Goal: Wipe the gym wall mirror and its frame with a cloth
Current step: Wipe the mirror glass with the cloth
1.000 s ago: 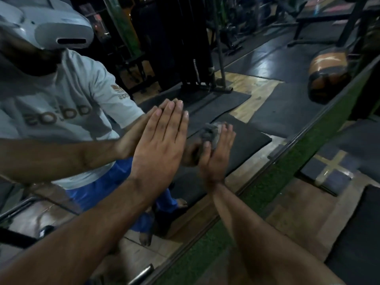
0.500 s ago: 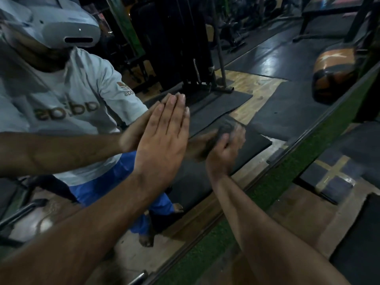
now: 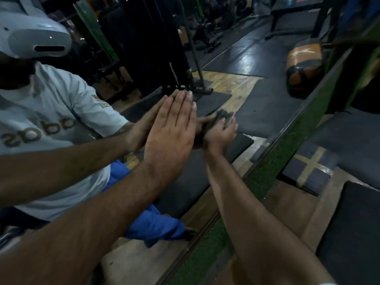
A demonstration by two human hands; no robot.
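- While left hand braces flat and open-palmed on wall mirror, right hand clenches grey cloth against glass.
- Glass wiping underway, extent unclear; green frame seemingly untouched.

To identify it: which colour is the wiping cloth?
Dark grey cloth, in the right hand; head view.

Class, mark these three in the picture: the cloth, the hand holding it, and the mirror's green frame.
cloth (image 3: pixel 223 118), head view, grey bunch above the fingers.
right hand (image 3: pixel 221 135), head view, back of hand.
green frame (image 3: pixel 287 153), head view, its textured face.
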